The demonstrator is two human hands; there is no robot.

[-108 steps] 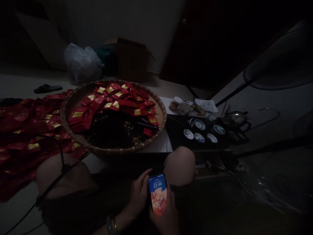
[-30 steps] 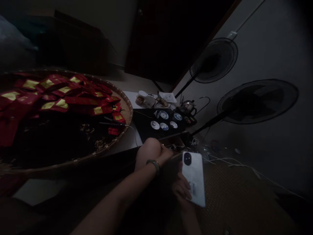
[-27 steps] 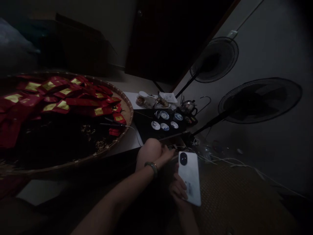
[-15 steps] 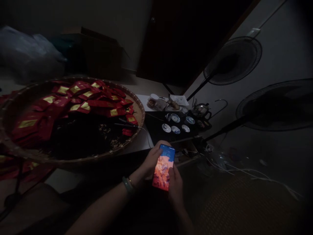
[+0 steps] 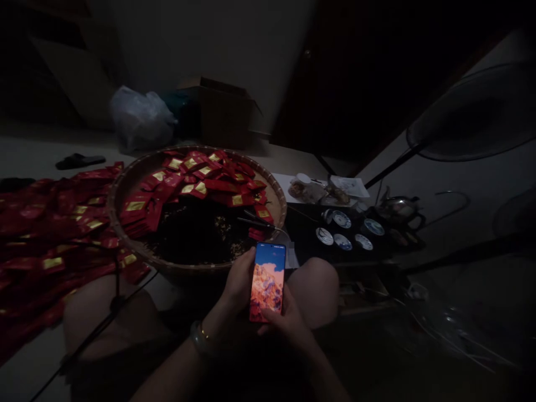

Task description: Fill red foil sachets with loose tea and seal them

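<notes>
The phone (image 5: 268,279) is held up between the two knees, screen lit and facing the wearer, seen against the near right rim of the round basket (image 5: 275,204) with its red packets (image 5: 205,174). The left hand (image 5: 238,283) has its grip clamped along the phone's left edge; the right hand (image 5: 290,319) grips the lower right corner, thumb across the bottom of the screen. The fingers behind are mostly hidden. It is probably light, stiff and slick, its glass likely to crack if dropped; the long side edges seem the safest hold, leaving the screen uncovered.
</notes>
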